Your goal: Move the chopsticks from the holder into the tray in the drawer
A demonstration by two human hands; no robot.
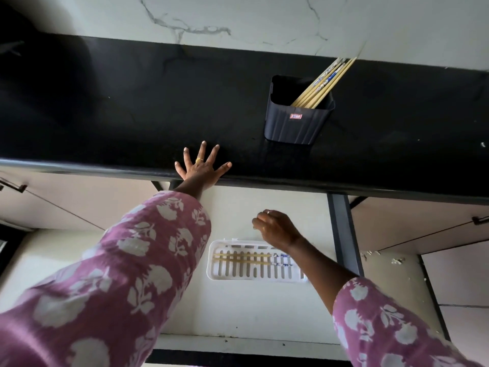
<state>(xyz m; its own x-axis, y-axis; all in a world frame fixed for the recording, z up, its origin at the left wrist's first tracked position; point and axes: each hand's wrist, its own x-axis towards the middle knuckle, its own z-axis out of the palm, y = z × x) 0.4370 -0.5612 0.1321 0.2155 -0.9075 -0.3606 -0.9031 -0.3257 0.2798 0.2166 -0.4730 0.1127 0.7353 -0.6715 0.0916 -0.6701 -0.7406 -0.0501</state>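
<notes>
Chopsticks [324, 82] look light, stiff, slick: pinch the ends above the holder [296, 125]. Left grip [202, 166] lies flat on bench [105, 115]; right grip [275, 229] hangs loosely curled, empty.

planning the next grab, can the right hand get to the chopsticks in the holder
Probably yes: the right hand hovers over the drawer, seemingly empty; the holder stands on the counter beyond, chopsticks jutting from its open top. The left hand rests aside, nothing between.
</notes>
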